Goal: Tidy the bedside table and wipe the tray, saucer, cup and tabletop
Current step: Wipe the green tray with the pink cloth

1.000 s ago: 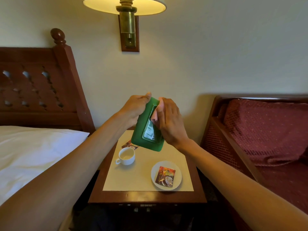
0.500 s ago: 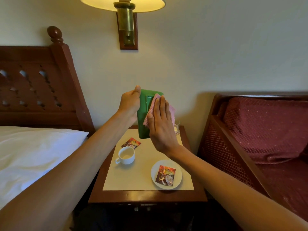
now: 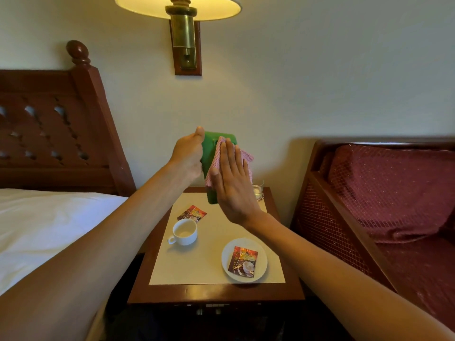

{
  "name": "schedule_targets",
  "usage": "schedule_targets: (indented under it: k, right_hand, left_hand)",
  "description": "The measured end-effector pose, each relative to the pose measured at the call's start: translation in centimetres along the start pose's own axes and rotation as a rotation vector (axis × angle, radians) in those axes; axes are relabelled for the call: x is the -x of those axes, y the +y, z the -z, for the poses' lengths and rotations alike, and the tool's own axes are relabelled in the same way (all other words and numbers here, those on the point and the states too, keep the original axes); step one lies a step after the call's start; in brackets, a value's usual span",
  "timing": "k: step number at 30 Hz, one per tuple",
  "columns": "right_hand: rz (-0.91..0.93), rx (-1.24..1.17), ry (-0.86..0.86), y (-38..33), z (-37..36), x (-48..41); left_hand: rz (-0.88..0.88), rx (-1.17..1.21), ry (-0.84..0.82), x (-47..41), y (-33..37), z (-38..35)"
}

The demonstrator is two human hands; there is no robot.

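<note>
My left hand (image 3: 188,155) holds a green tray (image 3: 210,153) upright above the back of the bedside table (image 3: 214,292). My right hand (image 3: 232,183) lies flat against the tray's face and presses a pink checked cloth (image 3: 246,159) onto it. Most of the tray is hidden behind that hand and the cloth. On the table's cream top stand a white cup (image 3: 184,232) and a white saucer (image 3: 262,254) bearing a dark red sachet (image 3: 242,261). A second sachet (image 3: 192,214) lies behind the cup.
A small glass (image 3: 258,190) stands at the table's back right corner. A bed with white linen (image 3: 49,227) and a wooden headboard (image 3: 56,134) is on the left, a red cushioned bench (image 3: 391,198) on the right. A lit wall lamp (image 3: 183,23) hangs above.
The tray has turned from tilted to upright and risen a little. My right hand has flattened and slid the cloth across the tray's face.
</note>
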State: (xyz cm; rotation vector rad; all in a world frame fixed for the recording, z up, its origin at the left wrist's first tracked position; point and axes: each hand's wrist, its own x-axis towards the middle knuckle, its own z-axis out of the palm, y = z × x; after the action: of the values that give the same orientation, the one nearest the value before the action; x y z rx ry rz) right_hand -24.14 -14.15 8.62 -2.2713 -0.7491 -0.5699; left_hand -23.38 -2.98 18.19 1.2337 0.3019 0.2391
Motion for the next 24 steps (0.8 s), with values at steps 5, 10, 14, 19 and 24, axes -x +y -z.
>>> schedule_targets:
  k: [5,10,14,19,24]
  right_hand:
    - [-0.023,0.031,0.082,0.0,0.2,-1.1]
    - [0.031,0.023,0.034,-0.2,0.4,-0.2]
    - [-0.123,-0.11,0.09,0.3,1.3,-3.4]
    - [-0.406,-0.441,0.072,1.1,2.9,-5.1]
    - [-0.508,-0.664,0.019,0.4,3.0,-3.6]
  left_hand:
    - [-0.078,0.052,0.058,0.1,0.6,-0.2]
    - [-0.1,0.028,0.094,-0.2,0.8,-0.6]
    - [-0.038,-0.122,0.028,0.2,-0.1,-0.8]
    - [-0.018,-0.132,0.08,0.2,-0.5,0.5]
    - [-0.144,-0.157,0.248,-0.3,0.5,0.5]
